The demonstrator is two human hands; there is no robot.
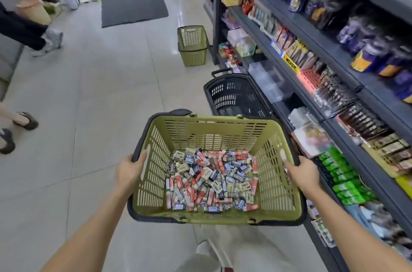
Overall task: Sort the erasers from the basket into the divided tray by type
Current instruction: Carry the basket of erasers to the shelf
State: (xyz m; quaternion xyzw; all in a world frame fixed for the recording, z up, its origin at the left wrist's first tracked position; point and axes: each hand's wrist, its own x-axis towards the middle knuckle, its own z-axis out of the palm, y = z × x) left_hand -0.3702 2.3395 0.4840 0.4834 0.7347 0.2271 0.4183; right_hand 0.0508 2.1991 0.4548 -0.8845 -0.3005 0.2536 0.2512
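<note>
An olive-green plastic basket [214, 131] with a dark rim is held up in front of me above the floor. Its bottom is covered with several small wrapped erasers [211, 179] in red, blue and cream sleeves, all mixed together. My left hand [130, 169] grips the basket's left rim, thumb over the edge. My right hand [301, 172] grips the right rim the same way. No divided tray can be made out for certain; a clear plastic tray [266, 79] sits on the shelf ahead at the right.
Dark store shelving [330, 64] packed with goods runs along my right. A black basket [234, 95] and a green basket stack [192, 45] stand on the floor by it. Other people's feet [23, 120] are at the left. A grey doormat [133, 7] lies ahead.
</note>
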